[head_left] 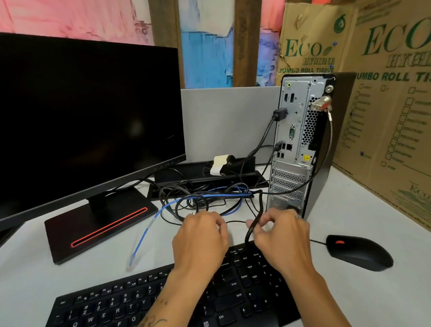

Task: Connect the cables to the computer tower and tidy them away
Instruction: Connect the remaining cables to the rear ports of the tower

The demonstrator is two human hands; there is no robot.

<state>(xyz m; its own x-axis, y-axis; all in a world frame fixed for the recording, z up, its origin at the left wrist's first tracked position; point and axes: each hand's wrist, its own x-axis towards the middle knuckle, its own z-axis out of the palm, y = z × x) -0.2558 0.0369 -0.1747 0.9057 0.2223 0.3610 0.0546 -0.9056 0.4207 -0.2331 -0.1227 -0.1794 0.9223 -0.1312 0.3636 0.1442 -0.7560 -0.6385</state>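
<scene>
The computer tower stands upright at the back right of the desk with its rear panel facing me; two black cables are plugged into it. A tangle of black cables and a blue network cable lies between the monitor base and the tower. My left hand is curled over a thin black cable at the near edge of the tangle. My right hand pinches a thick black cable that loops up toward the tower's base. The blue cable's clear plug lies loose on the desk.
A black monitor stands at left on a base with a red stripe. A black keyboard lies under my forearms, a black mouse at right. Cardboard boxes stand behind and beside the tower. A cable tray holds a white adapter.
</scene>
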